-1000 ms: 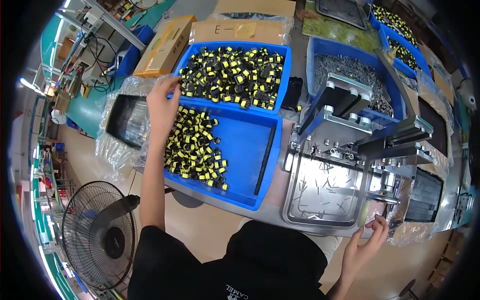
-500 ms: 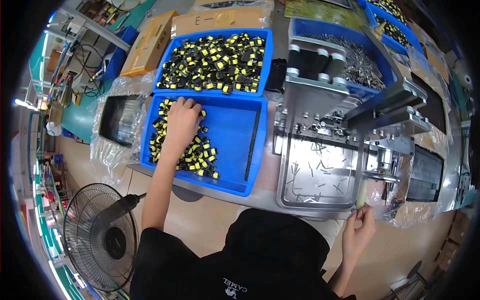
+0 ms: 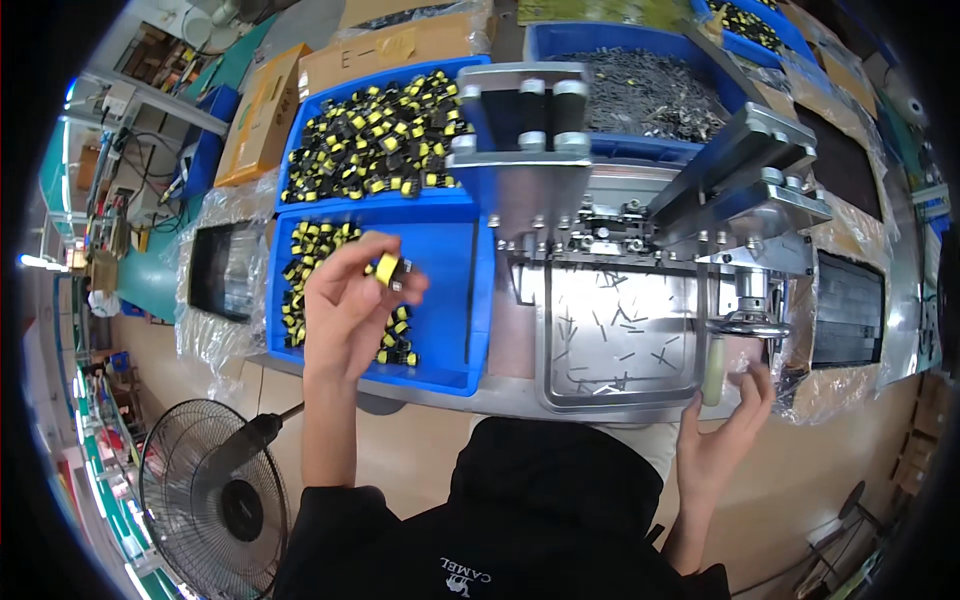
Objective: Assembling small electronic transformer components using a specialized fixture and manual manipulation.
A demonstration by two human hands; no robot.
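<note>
My left hand [image 3: 350,310] is raised over the near blue bin [image 3: 430,375]. Its thumb and fingers pinch a small black part with a yellow band and metal pins [image 3: 388,270], which looks like a small transformer. Similar yellow-and-black parts [image 3: 300,290] lie heaped in that bin's left side. My right hand [image 3: 725,430] is at the lower end of a pale green lever handle [image 3: 713,372], thumb and fingers spread on either side of it. A metal press fixture [image 3: 620,232] stands behind a steel tray [image 3: 622,398] holding scattered thin metal strips.
A second blue bin [image 3: 285,185], full of yellow-and-black parts, sits behind the near one. Beyond the fixture is a blue bin [image 3: 610,148] of small metal pieces. Cardboard boxes [image 3: 262,110] line the back left. A black fan [image 3: 215,490] stands on the floor at left.
My left hand has lifted out of the heap and moved toward me, bringing up one yellow-and-black part. My right hand's fingers have spread at the lever handle. The view has shifted slightly.
</note>
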